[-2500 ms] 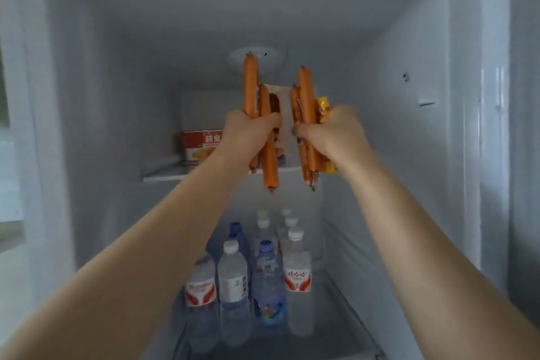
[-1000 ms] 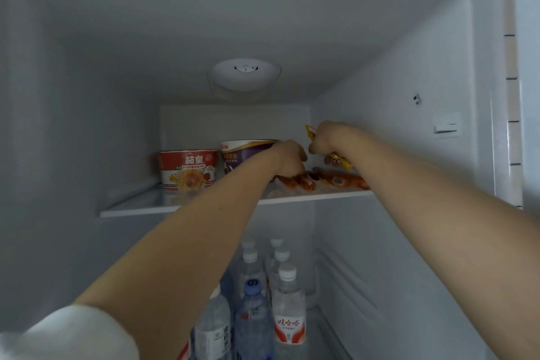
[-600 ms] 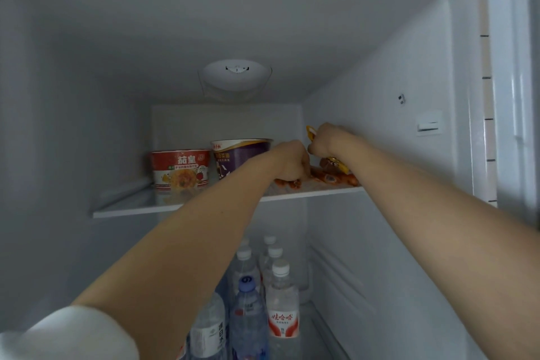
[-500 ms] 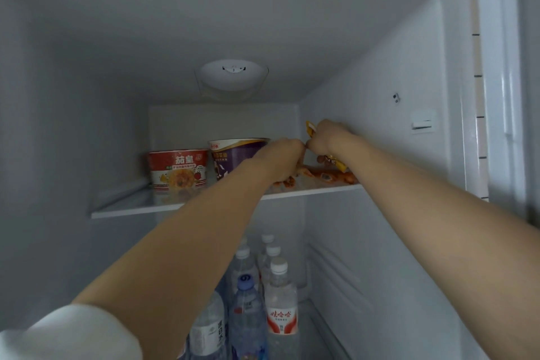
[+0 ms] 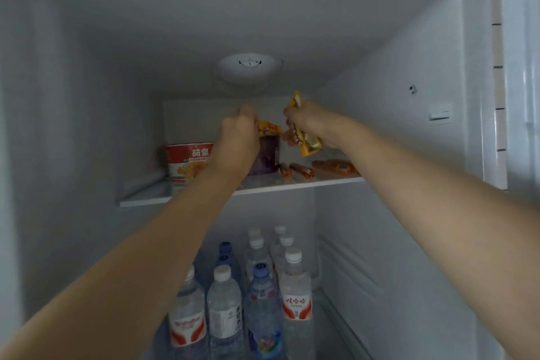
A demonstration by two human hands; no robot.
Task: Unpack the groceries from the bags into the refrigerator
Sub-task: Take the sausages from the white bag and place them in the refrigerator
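- Head camera view, looking up into an open refrigerator (image 5: 87, 96) with both bare forearms reaching to its upper shelf (image 5: 306, 183).
- Left hand (image 5: 238, 140) is lifted above the shelf, fingers curled, pinching the edge of a small yellow packet (image 5: 269, 128) that sits in front of the top of a purple cup (image 5: 267, 155). Half a second ago this hand was low on the shelf among the sausages, with no packet showing in it.
- Right hand (image 5: 309, 126) is closed around a second yellow snack packet (image 5: 304, 139), which sticks out above and below the fist. It has risen slightly since the earlier frames and holds the same kind of packet as before.
- Orange sausages (image 5: 315, 168), gripped upright in both fists 2.5 seconds ago, now lie loose on the right part of the shelf, just right of the purple cup and under the right hand.
- Red noodle bowl (image 5: 188, 161) stands at the far left of the shelf, as before.
- Water bottles (image 5: 254, 286) fill the compartment below, unchanged.
- Judgement: the sausages are put away; the two yellow packets are the step in hand and probably need setting down on this shelf. No grocery bags are in view, so how much remains cannot be told.
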